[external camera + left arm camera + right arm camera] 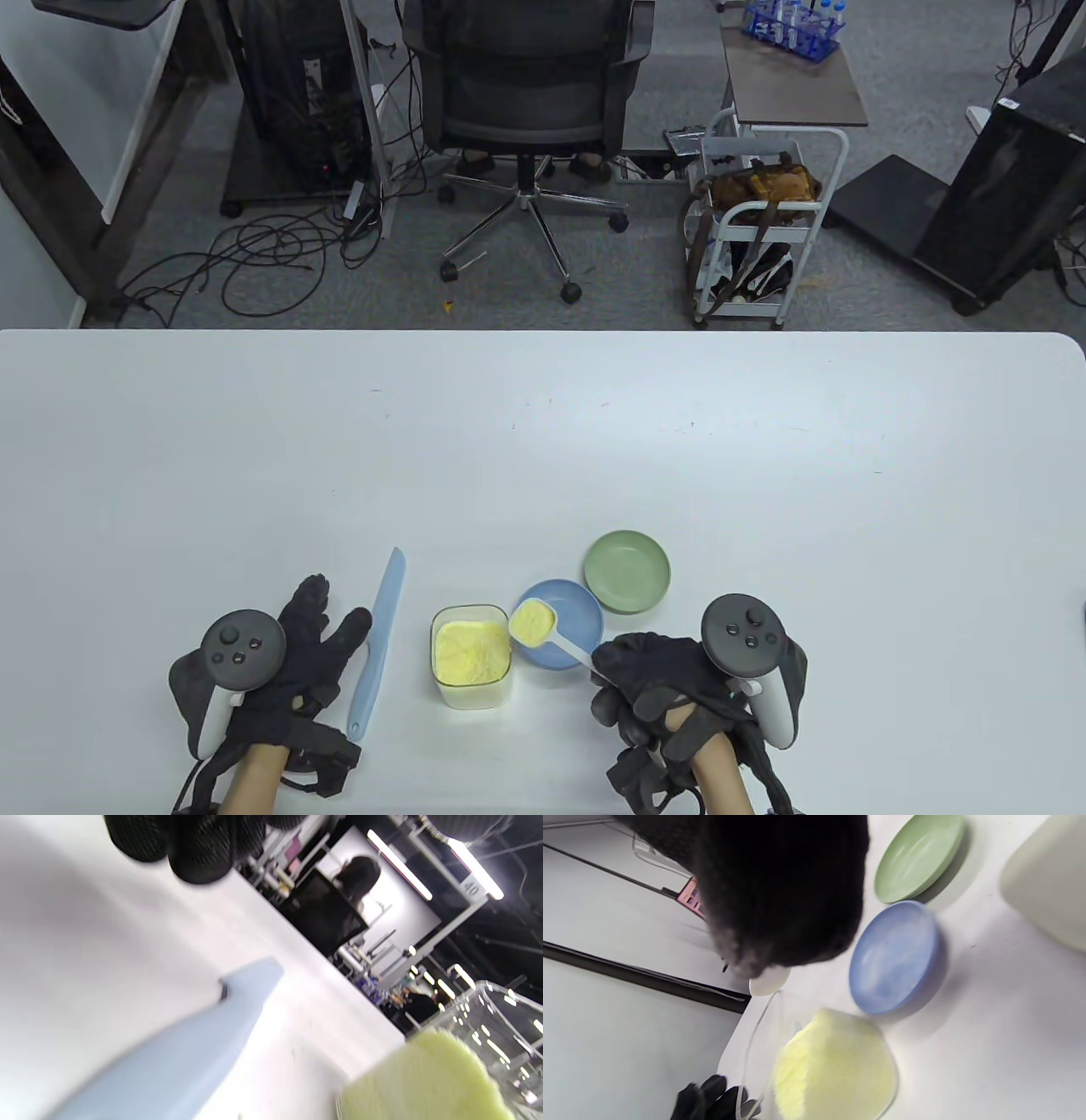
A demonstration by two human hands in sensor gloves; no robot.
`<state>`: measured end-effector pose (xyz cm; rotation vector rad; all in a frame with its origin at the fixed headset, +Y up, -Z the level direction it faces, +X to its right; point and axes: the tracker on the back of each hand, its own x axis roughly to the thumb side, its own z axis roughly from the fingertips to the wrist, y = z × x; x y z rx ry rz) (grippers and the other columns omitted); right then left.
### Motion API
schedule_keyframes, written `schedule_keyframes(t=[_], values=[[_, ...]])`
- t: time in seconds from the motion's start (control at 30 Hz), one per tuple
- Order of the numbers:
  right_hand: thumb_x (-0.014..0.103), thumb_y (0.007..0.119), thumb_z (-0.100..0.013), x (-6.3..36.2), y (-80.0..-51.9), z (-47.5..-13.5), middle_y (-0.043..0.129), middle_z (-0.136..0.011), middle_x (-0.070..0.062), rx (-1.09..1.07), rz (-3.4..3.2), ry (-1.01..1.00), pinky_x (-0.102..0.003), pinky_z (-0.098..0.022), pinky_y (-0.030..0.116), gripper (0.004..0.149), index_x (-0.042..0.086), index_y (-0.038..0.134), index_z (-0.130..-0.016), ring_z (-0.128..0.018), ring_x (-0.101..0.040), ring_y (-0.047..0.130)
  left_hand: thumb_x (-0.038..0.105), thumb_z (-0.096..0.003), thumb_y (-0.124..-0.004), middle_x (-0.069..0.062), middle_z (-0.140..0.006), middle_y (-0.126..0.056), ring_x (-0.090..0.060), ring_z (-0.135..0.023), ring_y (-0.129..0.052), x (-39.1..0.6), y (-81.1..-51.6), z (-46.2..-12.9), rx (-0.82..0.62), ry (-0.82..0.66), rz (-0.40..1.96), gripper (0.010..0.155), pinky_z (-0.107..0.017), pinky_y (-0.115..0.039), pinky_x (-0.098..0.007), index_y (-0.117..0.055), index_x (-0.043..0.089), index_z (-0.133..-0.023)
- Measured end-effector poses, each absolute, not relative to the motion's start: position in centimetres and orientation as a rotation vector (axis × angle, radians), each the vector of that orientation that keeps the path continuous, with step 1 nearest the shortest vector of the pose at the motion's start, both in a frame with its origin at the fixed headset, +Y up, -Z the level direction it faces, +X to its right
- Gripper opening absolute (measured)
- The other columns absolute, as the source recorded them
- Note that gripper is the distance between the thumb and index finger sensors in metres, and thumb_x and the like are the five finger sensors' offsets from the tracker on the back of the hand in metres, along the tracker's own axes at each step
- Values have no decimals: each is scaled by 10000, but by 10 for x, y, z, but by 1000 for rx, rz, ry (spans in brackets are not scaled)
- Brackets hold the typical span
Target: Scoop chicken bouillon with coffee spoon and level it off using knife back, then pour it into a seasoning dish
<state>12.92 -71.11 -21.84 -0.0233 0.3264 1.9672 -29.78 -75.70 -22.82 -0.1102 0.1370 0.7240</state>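
Beyond the white table (pixel 764 441) stand an office chair (pixel 526 102) and a cart (pixel 764 221) (bag inside).

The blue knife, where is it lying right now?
In the table view the blue knife lies flat on the table, near the front edge, between the left hand and the clear tub of yellow bouillon.

Right wrist view: gloved fingers (pixel 780 891) block most of the spoon (pixel 770 981), only a white sliver shows. Left wrist view is motion-blurred: knife (pixel 203 1043) smeared and cut off at the bottom edge, bouillon container (pixel 466 1052) cropped at the bottom-right corner.
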Motion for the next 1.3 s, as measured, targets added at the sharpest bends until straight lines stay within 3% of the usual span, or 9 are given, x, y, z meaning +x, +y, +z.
schedule_keyframes(t=[0.1, 0.23, 0.5, 0.87, 1.07, 1.3], values=[[236, 790, -416, 139, -727, -220, 951, -263, -239, -92, 1986, 341, -301, 72, 828, 378, -98, 803, -593, 89, 1, 914, 754, -414, -579, -303, -1137, -342, -477, -1061, -525, -293, -764, -229, -133, 118, 679, 1013, -693, -347, -724, -230, 108, -1112], [207, 797, -408, 142, -743, -222, 918, -362, -265, -102, 2040, 383, -331, -4, 834, 404, -103, 740, -660, 1, -33, 935, 791, -414, -509, -317, -1144, -220, -501, -1094, -401, -292, -766, -230, -160, 95, 668, 1042, -687, -291, -739, -121, 118, -1109], [153, 803, -392, 132, -750, -224, 853, -514, -303, -61, 2170, 369, -401, -135, 814, 443, -65, 677, -757, -142, -102, 932, 796, -419, -488, -322, -1138, -151, -512, -1100, -334, -290, -766, -229, -182, 88, 683, 1048, -686, -274, -741, -70, 115, -1099], [70, 722, -397, 114, -742, -221, 658, -685, -311, -50, 2331, 325, -518, -336, 705, 500, 80, 595, -880, -278, -212, 823, 794, -420, -482, -320, -1140, -192, -509, -1095, -367, -289, -765, -229, -183, 81, 713, 1051, -689, -289, -735, -75, 97, -1093], [41, 708, -387, 112, -730, -220, 629, -689, -309, -27, 2390, 284, -542, -364, 678, 526, 130, 592, -892, -277, -244, 790, 792, -422, -483, -320, -1141, -196, -509, -1093, -373, -289, -766, -229, -191, 79, 717, 1049, -690, -294, -733, -79, 95, -1093], [94, 741, -380, 119, -728, -213, 702, -646, -312, 38, 2204, 323, -495, -301, 758, 509, 16, 609, -866, -264, -187, 870, 788, -420, -489, -321, -1138, -208, -508, -1089, -385, -289, -766, -229, -198, 75, 719, 1049, -692, -308, -727, -91, 91, -1094]])
